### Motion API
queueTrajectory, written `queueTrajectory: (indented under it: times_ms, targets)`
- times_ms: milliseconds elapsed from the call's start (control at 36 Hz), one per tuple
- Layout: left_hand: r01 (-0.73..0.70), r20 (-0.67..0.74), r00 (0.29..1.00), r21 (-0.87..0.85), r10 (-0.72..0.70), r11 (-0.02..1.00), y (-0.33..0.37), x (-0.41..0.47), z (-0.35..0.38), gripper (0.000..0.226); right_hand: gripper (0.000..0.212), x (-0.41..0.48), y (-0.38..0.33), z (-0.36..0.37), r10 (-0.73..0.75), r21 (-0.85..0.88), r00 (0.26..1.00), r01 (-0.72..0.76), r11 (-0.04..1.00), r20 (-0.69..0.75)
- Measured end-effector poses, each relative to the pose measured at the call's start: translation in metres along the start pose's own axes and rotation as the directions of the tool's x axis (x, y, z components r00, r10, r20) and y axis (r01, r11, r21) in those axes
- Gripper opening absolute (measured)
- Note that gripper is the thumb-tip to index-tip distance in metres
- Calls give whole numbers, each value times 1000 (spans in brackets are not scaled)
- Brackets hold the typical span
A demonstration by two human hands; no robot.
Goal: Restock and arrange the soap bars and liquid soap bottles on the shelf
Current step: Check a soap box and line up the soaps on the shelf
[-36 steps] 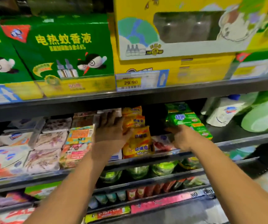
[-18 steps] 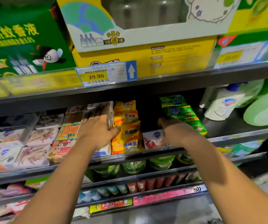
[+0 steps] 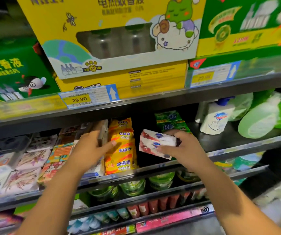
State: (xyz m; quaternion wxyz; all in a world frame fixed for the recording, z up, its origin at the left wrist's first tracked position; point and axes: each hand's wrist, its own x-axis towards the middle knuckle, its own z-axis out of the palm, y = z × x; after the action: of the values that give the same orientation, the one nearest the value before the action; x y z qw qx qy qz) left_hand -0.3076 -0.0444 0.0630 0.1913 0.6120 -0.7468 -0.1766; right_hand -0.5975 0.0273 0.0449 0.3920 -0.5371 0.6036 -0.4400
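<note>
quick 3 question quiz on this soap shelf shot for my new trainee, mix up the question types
1. True or false: the right hand holds nothing.
2. The left hand grips a brown soap box. Which stack sits directly beside its thumb tip? A) yellow sulfur soap packs B) green soap bars C) white pump bottles
3. Fill in: the price tag on the shelf edge above the left hand reads ____.

Key: 1 false, it grips a white-and-red soap pack. 2 A. 3 29.90.
</note>
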Motion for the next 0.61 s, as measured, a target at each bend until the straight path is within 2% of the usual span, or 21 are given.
queueTrajectory:
  times_ms: [28, 56, 111, 167, 250, 306, 389, 417, 472, 556, 611]
  targets:
    - [-94, -52, 994, 6, 95, 996, 7, -6, 4, 60, 31, -6, -2, -1, 6, 109, 1000, -7, 994, 9]
    - [-214, -80, 974, -1, 213, 977, 15, -12, 10, 61, 28, -11, -3, -1, 13, 206, 1000, -16, 978, 20]
    - [-431, -51, 902, -85, 428, 898, 32, -26, 25, 84, 28, -22, 0, -1, 37, 371, 998, -54, 927, 52]
    - [-511, 6, 850, -236, 528, 826, 42, -39, 44, 90, 29, -32, 3, 1, 52, 485, 995, -89, 870, 89]
    - [-655, -89, 750, -242, 656, 716, 50, -50, 70, 64, 19, -44, 10, 3, 92, 560, 987, -150, 814, 130]
    - [-611, -89, 780, -321, 619, 724, 54, -57, 77, 52, 21, -50, 12, 4, 109, 564, 982, -179, 806, 156]
    - [-425, -12, 869, -529, 495, 735, 57, -63, 79, 55, 30, -61, 12, 5, 207, 546, 967, -257, 798, 152]
    - [-384, -2, 889, -550, 458, 742, 58, -64, 79, 55, 34, -65, 13, 4, 224, 538, 962, -273, 798, 157]
    - [-298, 3, 927, -601, 375, 742, 62, -65, 79, 54, 41, -69, 17, 0, 176, 498, 969, -242, 833, 176]
    - [-106, 37, 976, -778, 213, 620, 74, -68, 81, 41, 35, -73, 23, -5, 44, 406, 972, -137, 903, 229]
    - [-40, 62, 984, -837, 167, 545, 82, -70, 83, 38, 27, -73, 24, -3, 38, 421, 983, -113, 900, 182]
